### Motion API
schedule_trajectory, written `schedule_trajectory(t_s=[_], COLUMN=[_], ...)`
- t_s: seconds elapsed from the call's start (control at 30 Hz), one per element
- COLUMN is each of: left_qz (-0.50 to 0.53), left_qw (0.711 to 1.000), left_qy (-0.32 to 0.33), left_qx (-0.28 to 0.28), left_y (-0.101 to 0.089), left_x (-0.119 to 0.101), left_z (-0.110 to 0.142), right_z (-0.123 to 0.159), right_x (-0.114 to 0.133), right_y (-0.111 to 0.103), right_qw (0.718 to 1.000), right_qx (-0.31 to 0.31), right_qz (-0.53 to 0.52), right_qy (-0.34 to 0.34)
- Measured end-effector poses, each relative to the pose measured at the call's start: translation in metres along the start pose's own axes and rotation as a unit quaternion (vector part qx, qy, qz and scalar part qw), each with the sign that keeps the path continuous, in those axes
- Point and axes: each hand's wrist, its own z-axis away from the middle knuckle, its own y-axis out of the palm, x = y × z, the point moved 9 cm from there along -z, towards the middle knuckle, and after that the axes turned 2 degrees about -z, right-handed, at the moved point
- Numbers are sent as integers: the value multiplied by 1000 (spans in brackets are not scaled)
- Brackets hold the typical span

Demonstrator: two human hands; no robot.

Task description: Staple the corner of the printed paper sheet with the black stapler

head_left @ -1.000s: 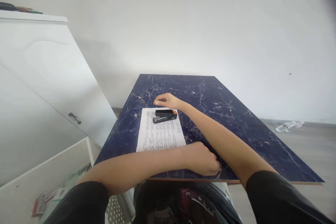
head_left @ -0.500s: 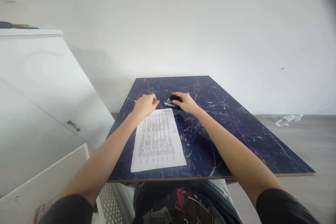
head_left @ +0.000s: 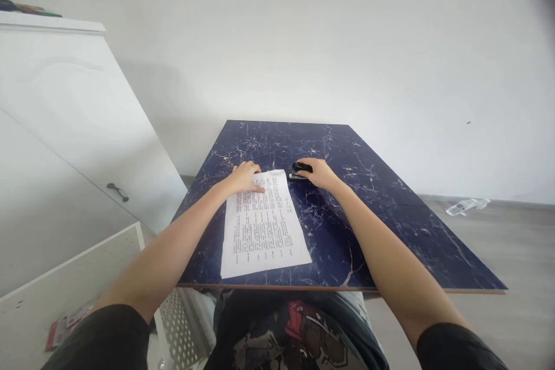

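Printed paper (head_left: 264, 231) lies on a dark blue marbled table (head_left: 347, 231), its text running sideways to me. It looks like a thin stack. At its far left corner, my left hand (head_left: 243, 178) grips the paper, thumb on the printed face and the other fingers by the far edge. Just right of the paper's far right corner is a small black stapler (head_left: 299, 169) with a metal lower part. My right hand (head_left: 319, 173) is closed around its rear, thumb along the side, and hides part of it. The stapler's front end points toward the paper, apart from it.
On the left stands a white cabinet (head_left: 65, 127) with a dark handle. Below it is a white crate-like container (head_left: 147, 243) with perforated sides. A clear plastic item (head_left: 468, 206) lies on the floor to the right. The table's far end meets the white wall (head_left: 286, 40).
My left hand has come from beyond the paper's far edge onto its corner. The stapler, held in my right hand, has shifted a little to the right. The view has tilted slightly.
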Motion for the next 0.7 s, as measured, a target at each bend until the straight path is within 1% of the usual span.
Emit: schedule_trajectory(t_s=[0.07,0.17,0.33,0.5,0.6,0.7], left_qz=[30,67,45,51,46,30], left_qw=[999,997,996,994,993,989], left_qy=[25,45,76,93,113,138], left_qx=[-7,0,6,15,-4,-46], left_y=[-4,-5,-1,5,4,2], left_x=[-7,-14,-21,-32,-41,-49], left_z=[4,8,9,9,12,16], right_z=[1,2,3,3,3,5], right_x=[0,1,6,16,20,26], right_y=[1,2,6,9,11,12], right_qw=[1000,1000,999,999,999,999], right_qx=[-5,-9,-1,-2,-6,-4], right_qz=[0,-10,-37,-34,-34,-41], right_qy=[7,5,-6,-12,-14,-32])
